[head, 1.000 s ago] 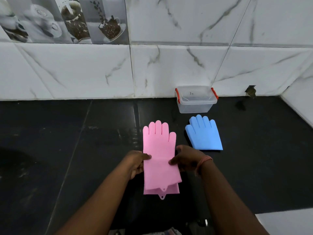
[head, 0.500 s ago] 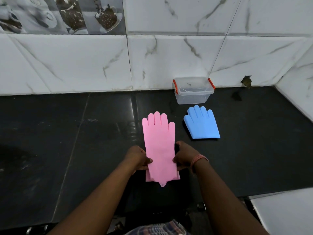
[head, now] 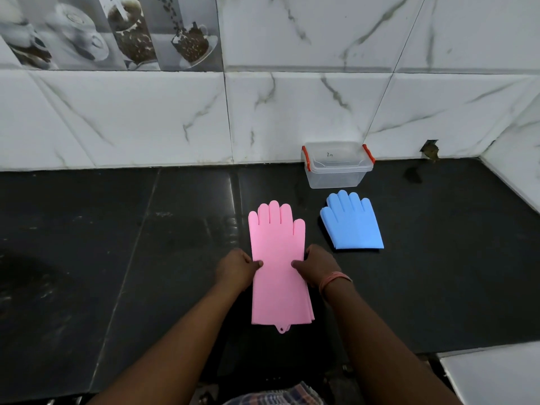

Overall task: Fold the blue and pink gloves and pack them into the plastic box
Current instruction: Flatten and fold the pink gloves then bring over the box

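At the centre of the frame, the pink gloves (head: 279, 267) lie stacked flat on the black bench (head: 117, 258), fingers toward the wall. The left hand (head: 237, 268) and right hand (head: 317, 266) pinch their side edges at mid-length. Right of them lie the folded blue gloves (head: 352, 222), just below the lidded box (head: 337, 165).

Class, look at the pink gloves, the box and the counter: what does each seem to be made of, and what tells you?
Pink gloves: probably silicone or rubber; matte, smooth, lying limp and flat.
Box: clear plastic; the counter shows through its walls, with orange clips.
Counter: likely polished black stone; glossy, with faint reflections.
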